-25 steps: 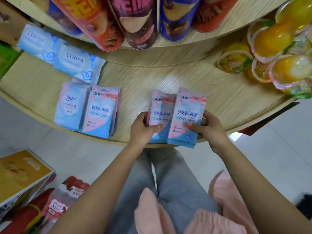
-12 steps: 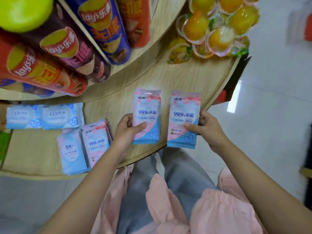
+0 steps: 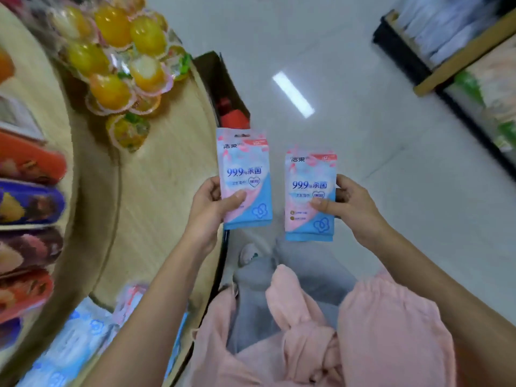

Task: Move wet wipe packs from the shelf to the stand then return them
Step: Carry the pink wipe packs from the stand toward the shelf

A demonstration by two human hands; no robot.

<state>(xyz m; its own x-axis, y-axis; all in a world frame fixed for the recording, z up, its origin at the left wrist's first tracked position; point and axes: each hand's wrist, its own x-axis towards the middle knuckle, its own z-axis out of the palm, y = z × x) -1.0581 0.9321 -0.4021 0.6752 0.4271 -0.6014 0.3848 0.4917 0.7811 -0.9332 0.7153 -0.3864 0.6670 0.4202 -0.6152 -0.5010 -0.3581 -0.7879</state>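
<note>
Left hand [image 3: 208,208] clamped on pink-and-blue flat plastic wet wipe pack [image 3: 245,177], thumb across front, pack upright at edge of round light-wood shelf [image 3: 156,185]. Right hand [image 3: 354,208] gripping second pink-and-blue wet wipe pack [image 3: 310,196], upright, right of shelf edge, over pale glossy floor [image 3: 377,135], apart from first pack. More blurred blue-pink packs [image 3: 83,344] lying on shelf near left forearm. Clear-wrapped orange jelly cups [image 3: 117,60] at shelf's far part.

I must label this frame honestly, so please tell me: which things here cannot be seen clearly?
- Head view: wipe packs left on the shelf, motion-blurred, print unreadable.
- Small print on both held packs, too small.
- Left hand and right hand: fingers hidden behind the packs.
- Goods at the right edge: blurred, cut off.
</note>
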